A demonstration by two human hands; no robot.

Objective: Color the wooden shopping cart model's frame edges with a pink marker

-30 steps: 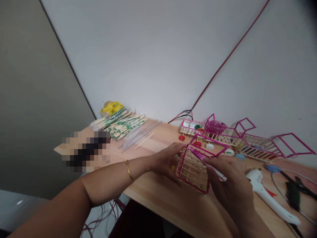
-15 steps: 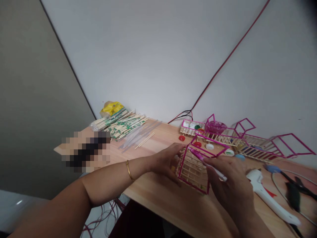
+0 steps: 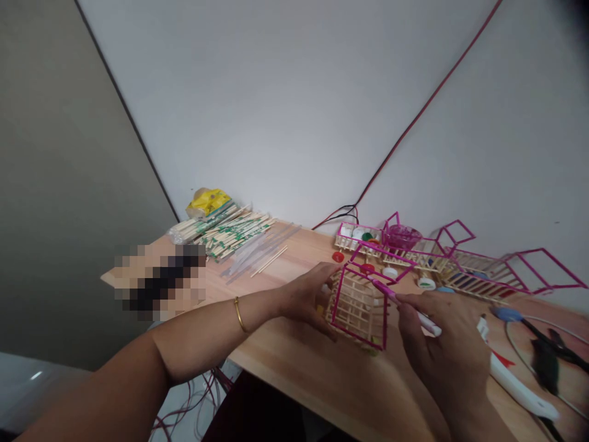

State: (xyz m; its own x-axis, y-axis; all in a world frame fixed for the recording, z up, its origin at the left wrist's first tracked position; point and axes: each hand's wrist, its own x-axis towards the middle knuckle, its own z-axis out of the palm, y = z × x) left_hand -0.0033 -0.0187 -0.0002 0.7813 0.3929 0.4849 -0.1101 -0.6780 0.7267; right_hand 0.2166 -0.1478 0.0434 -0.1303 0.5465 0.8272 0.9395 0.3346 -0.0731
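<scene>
Stick basket (image 3: 358, 310) at the near side of the desk (image 3: 285, 353), pale slats edged in magenta. Tilted, gridded face turned up and toward the wearer. Can't tell whether resting on the desk or slightly lifted.

Handling, as a guess: very light, stiff along each stick, weak at the joints; likely to rack or crack if squeezed hard. Probably not slippery on bare wood; magenta edges possibly tacky. Best held by the bare side slats near a corner; avoid loading the thin magenta loop (image 3: 386, 253), apparently joined at the far edge.

Direction: face roughly square, running from the far edge down to the near one, skewed a bit to the right. Loop pointing toward the wall. Can't be sure of the long axis, with depth foreshortened and partly covered.

Left hand (image 3: 309, 301): wrapped around the basket's left side, gripping. Right hand (image 3: 444, 344): pinching a white-handled brush (image 3: 385, 288), tip pointing left at the far magenta edge. Can't confirm contact.

Further out: red cap (image 3: 338, 257) and white cap (image 3: 390, 272) just behind; more baskets (image 3: 492, 285) along the wall, pink bowl (image 3: 403, 238) among them; glue gun (image 3: 524, 388) beside the right hand, partly hidden; chopstick pile (image 3: 239, 232) well off left.
</scene>
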